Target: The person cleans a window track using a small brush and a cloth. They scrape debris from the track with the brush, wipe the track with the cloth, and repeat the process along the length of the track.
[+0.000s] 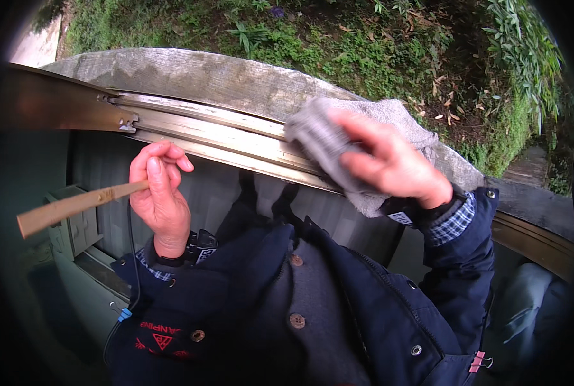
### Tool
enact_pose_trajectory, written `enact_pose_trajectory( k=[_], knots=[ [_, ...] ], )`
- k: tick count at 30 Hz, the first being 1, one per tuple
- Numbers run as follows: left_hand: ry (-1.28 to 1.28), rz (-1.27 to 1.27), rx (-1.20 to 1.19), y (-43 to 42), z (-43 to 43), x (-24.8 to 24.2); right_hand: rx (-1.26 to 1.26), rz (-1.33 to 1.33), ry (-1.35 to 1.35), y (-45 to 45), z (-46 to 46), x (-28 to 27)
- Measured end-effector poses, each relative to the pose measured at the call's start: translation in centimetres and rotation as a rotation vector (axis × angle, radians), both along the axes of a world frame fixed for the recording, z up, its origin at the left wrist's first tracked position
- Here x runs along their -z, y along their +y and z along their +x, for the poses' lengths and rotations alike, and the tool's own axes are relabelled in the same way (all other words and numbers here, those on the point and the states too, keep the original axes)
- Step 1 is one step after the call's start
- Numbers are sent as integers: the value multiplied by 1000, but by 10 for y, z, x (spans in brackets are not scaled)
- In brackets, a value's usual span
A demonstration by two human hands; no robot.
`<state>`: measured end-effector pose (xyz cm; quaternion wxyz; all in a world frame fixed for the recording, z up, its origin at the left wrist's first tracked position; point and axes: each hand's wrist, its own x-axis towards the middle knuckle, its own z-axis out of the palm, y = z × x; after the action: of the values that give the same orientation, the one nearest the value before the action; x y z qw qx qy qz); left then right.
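My left hand (161, 193) holds a flat wooden stick (79, 205) between thumb and fingers, its wide end pointing out to the left. The hand is just inside the metal window track (229, 140). My right hand (388, 157), slightly blurred, grips a grey cloth (323, 140) that lies over the right part of the track. More of the cloth spreads behind the hand onto the stone ledge (195, 72). The cloth hides the track beneath it. Grooves run lengthwise along the uncovered part of the track.
A metal frame piece (65, 103) meets the track at the left. Beyond the ledge are green plants (306, 48) and fallen leaves. A small pale cabinet (77, 224) stands indoors at the lower left. A thin cable (133, 260) hangs beside my left sleeve.
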<state>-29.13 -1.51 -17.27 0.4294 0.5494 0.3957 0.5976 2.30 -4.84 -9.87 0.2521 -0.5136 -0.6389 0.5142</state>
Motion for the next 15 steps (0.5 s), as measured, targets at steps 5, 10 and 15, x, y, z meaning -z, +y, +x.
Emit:
enact_pose_trajectory(
  k=[5,10,15],
  knots=[
    [-14,-109,209,7,-2,-13,426,-68,167,-22,41,-19],
    [53,-51,244,13,11,-23,664,231,323,-42,75,-35],
    [76,9,209,-5,23,-29,539,315,-92,-60,104,-33]
  ],
)
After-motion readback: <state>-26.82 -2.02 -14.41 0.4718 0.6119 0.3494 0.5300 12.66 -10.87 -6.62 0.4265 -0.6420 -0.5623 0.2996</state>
